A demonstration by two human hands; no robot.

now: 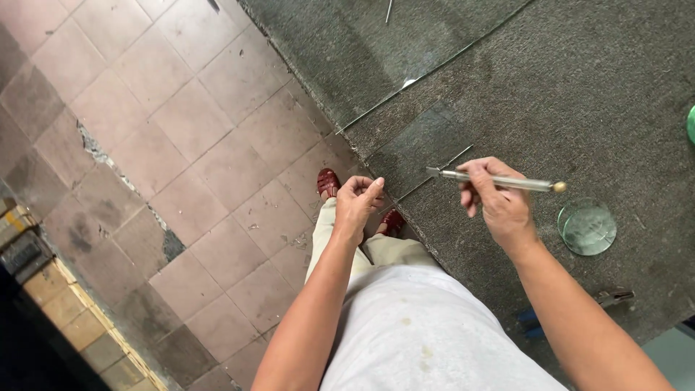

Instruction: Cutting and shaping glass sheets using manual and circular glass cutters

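My right hand (pixel 498 201) grips a slim glass cutter (pixel 507 181) with a clear barrel and a brass ball end, held level above the grey felt-covered table (pixel 579 94). Its tip points left toward a small rectangular glass pane (pixel 416 148) lying at the table's edge. My left hand (pixel 358 203) hovers just off the table edge, fingers curled and pinched together near the pane's corner; whether it holds a glass sliver I cannot tell. A round glass disc (pixel 586 226) lies right of my right hand.
A larger glass sheet (pixel 376 51) lies farther back on the table. Pliers with blue handles (pixel 572 311) rest near the front edge. Something green (pixel 691 124) shows at the right border. Below are pinkish floor tiles (pixel 181 145), glass chips and my red sandals (pixel 329 182).
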